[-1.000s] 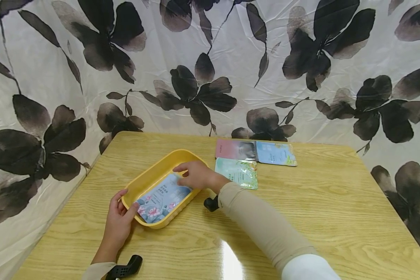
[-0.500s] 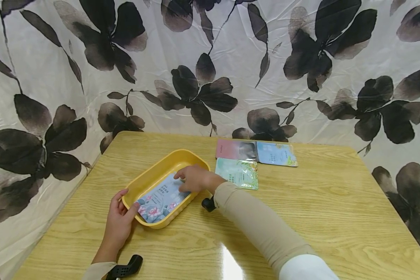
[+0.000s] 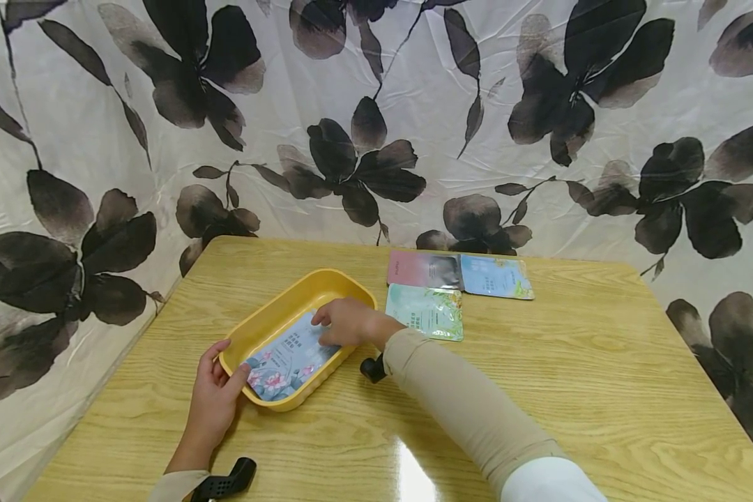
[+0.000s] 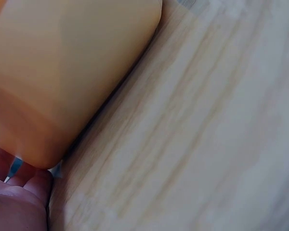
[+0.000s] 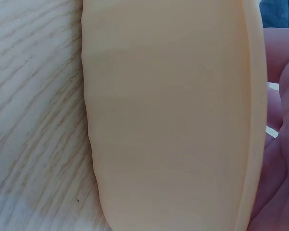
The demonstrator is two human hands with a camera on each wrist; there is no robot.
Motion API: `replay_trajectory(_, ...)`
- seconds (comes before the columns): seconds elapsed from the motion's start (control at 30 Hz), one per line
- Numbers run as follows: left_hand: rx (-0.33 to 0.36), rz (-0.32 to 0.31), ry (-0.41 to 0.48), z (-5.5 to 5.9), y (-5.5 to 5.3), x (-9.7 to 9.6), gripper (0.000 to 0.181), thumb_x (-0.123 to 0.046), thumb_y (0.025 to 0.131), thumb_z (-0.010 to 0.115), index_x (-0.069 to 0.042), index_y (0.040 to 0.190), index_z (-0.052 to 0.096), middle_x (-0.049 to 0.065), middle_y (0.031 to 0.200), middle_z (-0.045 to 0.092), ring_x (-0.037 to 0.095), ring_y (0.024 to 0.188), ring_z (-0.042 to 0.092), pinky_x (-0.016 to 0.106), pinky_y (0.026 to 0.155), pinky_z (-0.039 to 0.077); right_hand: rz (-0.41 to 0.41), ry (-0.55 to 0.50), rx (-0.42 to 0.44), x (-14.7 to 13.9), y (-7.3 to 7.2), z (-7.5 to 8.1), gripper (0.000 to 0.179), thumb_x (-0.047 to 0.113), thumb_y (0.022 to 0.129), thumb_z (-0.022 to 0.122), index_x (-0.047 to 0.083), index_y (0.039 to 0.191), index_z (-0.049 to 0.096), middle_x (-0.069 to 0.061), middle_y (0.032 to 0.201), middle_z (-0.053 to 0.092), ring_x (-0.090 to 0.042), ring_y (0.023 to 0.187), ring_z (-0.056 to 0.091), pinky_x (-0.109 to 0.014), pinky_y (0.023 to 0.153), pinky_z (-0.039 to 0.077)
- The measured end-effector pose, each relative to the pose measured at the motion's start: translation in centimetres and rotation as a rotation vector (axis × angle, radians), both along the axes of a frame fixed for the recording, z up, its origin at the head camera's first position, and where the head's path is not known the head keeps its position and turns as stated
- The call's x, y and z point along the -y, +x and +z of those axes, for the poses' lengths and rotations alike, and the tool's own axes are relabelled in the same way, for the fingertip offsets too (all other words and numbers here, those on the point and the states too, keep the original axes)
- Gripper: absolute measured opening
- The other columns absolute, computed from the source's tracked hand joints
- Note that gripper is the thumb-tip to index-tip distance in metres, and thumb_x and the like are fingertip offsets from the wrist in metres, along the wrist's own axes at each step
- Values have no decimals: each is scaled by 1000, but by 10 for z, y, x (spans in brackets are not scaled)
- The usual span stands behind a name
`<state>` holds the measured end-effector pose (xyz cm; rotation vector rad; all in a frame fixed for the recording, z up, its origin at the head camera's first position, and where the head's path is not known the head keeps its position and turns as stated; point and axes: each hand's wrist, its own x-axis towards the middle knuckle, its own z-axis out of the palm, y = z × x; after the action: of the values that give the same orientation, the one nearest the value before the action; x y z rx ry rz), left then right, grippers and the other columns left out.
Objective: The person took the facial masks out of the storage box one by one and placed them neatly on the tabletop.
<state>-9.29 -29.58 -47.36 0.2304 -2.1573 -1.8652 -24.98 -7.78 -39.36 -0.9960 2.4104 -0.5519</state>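
Observation:
A yellow plastic basket [image 3: 326,279] stands at an angle on the wooden table. Flat inside it lies a pale blue sachet [image 3: 286,364] printed with pink flowers and dark characters. My left hand [image 3: 212,401] grips the basket's near left corner, thumb over the rim at the sachet's lower end. In the left wrist view, my fingers curl under the basket's wall [image 4: 67,72]. Reaching over the right rim, my right hand [image 3: 354,323] touches the sachet's far end, thumb and index finger spread apart. The right wrist view shows the basket's side [image 5: 168,115] hiding most fingertips.
Right of the basket lie three flat sachets: a pink and grey one [image 3: 423,269], a blue one [image 3: 496,275] and a mint green one [image 3: 424,310]. The table [image 3: 571,376] ends in front of a hanging floral cloth [image 3: 452,125].
My right hand has shifted slightly down over the sachet's far end, its wrist a little to the left. My left hand and the basket stay in place.

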Motion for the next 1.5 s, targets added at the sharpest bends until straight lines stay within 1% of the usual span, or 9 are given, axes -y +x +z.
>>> replay_trajectory(0.13, -1, 2, 4, 0, 0, 0, 58, -4, 104, 52, 3, 151, 18, 32, 146, 35, -1, 109, 50, 8, 83, 45, 6, 5, -9, 0, 2, 0, 38, 23, 96, 69, 15, 133, 65, -1, 127, 66, -16, 121, 57, -25, 100, 43)
replay_trajectory(0.37, 8, 7, 2, 0, 0, 0, 59, -4, 104, 52, 2, 152, 18, 31, 146, 35, -2, 109, 50, 7, 83, 44, -15, -36, 23, 1, 2, 1, 37, 19, 95, 70, 14, 131, 66, 0, 128, 65, -14, 122, 55, -24, 100, 42)
replay_trajectory(0.6, 16, 8, -7, 1, 0, 0, 59, -4, 104, 52, 2, 152, 18, 31, 146, 36, -1, 109, 50, 7, 83, 44, -75, -126, 89, 2, 2, 2, 35, 14, 93, 73, 15, 127, 68, -1, 128, 61, -14, 101, 54, -23, 86, 45)
replay_trajectory(0.7, 15, 6, -4, 1, 0, 0, 59, -5, 104, 52, 2, 152, 18, 31, 146, 36, -1, 109, 50, 8, 83, 44, -86, -155, 100, 3, 0, 2, 34, 15, 92, 74, 16, 126, 69, 0, 131, 60, -13, 106, 55, -23, 87, 46)
replay_trajectory(0.83, 11, 0, 2, 1, 0, 0, 59, -5, 104, 52, 2, 152, 18, 31, 146, 35, 0, 109, 50, 8, 83, 45, -70, -196, 114, 4, -1, 1, 35, 15, 92, 75, 15, 126, 69, 2, 133, 61, -15, 121, 54, -23, 93, 46)
replay_trajectory(0.9, 11, -2, 4, 1, 0, 0, 59, -4, 104, 51, 2, 152, 17, 31, 145, 35, 0, 109, 50, 8, 82, 45, -58, -218, 122, 4, 0, 2, 35, 16, 91, 76, 15, 125, 70, 1, 131, 62, -15, 123, 53, -22, 94, 45)
replay_trajectory(1.17, 23, 6, -3, 3, 0, -1, 59, -5, 104, 51, 1, 153, 17, 31, 147, 35, -2, 109, 49, 7, 83, 44, -5, -261, 175, 9, 10, 7, 38, 16, 88, 79, 16, 125, 71, 1, 126, 62, -9, 103, 54, -19, 89, 44)
replay_trajectory(1.27, 15, 3, 6, 3, 0, -1, 59, -5, 104, 50, 2, 152, 17, 31, 146, 35, -2, 109, 49, 7, 84, 44, 9, -255, 183, 12, 16, 8, 40, 17, 87, 80, 18, 126, 70, 3, 126, 62, -7, 104, 54, -18, 86, 45)
replay_trajectory(1.5, -5, -1, 20, 2, 0, -2, 58, -4, 104, 51, 3, 151, 18, 32, 145, 35, -4, 108, 50, 8, 83, 45, 44, -252, 180, 16, 24, 7, 44, 18, 86, 81, 19, 129, 69, 4, 132, 60, -5, 110, 53, -17, 87, 44)
